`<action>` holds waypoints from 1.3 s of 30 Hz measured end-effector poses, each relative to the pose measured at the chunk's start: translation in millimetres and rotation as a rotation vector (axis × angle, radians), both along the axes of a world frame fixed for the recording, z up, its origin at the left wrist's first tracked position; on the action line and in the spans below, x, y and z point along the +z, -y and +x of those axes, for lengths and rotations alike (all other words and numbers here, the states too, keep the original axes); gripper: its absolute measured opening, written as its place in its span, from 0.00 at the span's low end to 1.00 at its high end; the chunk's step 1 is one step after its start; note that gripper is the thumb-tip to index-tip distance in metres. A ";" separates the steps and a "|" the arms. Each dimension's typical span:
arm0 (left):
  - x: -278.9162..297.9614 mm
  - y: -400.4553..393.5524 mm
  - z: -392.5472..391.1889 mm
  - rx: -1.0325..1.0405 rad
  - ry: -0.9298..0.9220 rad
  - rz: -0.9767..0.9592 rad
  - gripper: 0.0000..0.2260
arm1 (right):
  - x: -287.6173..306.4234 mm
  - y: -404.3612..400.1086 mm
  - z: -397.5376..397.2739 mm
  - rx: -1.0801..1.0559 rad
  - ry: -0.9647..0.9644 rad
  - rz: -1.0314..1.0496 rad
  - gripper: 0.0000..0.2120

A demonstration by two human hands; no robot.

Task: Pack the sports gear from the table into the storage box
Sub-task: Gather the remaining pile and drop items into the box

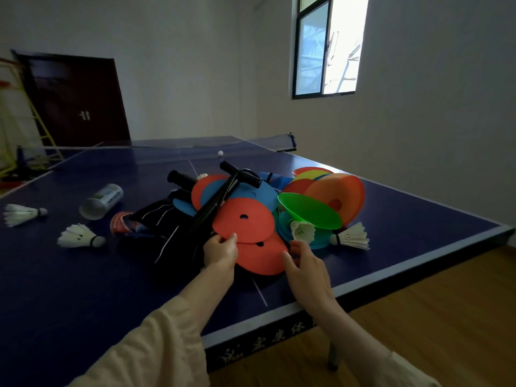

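Observation:
A heap of flat disc cones in red [245,219], blue, orange [339,198] and green [310,210] lies on the blue table-tennis table [83,275]. A black hand pump [220,199] leans across the heap. My left hand [220,254] pinches the near edge of a red disc beside the pump's lower end. My right hand [305,270] hovers open at the edge of the lowest red disc [262,258], fingers spread. White shuttlecocks lie at the left [79,236], far left [22,215], in the heap [303,231] and at the right [351,237]. No storage box is in view.
A shuttlecock tube [102,201] lies on its side at the left, near dark fabric [156,216]. A white ball [221,153] rests by the net [167,150]. The table's near edge and right corner border a wooden floor [418,317]. A yellow frame [42,127] stands far left.

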State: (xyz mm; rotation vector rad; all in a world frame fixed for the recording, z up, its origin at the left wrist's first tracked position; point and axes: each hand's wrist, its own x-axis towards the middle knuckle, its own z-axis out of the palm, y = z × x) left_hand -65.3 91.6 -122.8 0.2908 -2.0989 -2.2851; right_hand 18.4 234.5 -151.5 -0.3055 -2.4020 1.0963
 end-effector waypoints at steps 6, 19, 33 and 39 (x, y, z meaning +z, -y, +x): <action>6.0 29.8 30.5 -0.122 -0.027 -0.025 0.06 | 12.5 -8.5 2.4 0.092 0.026 -0.365 0.26; 39.1 39.6 87.5 -0.628 -0.195 -0.090 0.09 | 35.2 -2.4 31.9 0.113 0.175 -0.864 0.24; 19.2 -30.4 137.7 -0.738 -0.184 -0.086 0.11 | 7.0 -91.6 169.7 -0.204 -0.337 -0.842 0.09; -39.3 -89.1 160.4 -0.718 -0.069 -0.198 0.10 | -50.3 -142.0 259.1 -0.384 -0.253 -0.690 0.07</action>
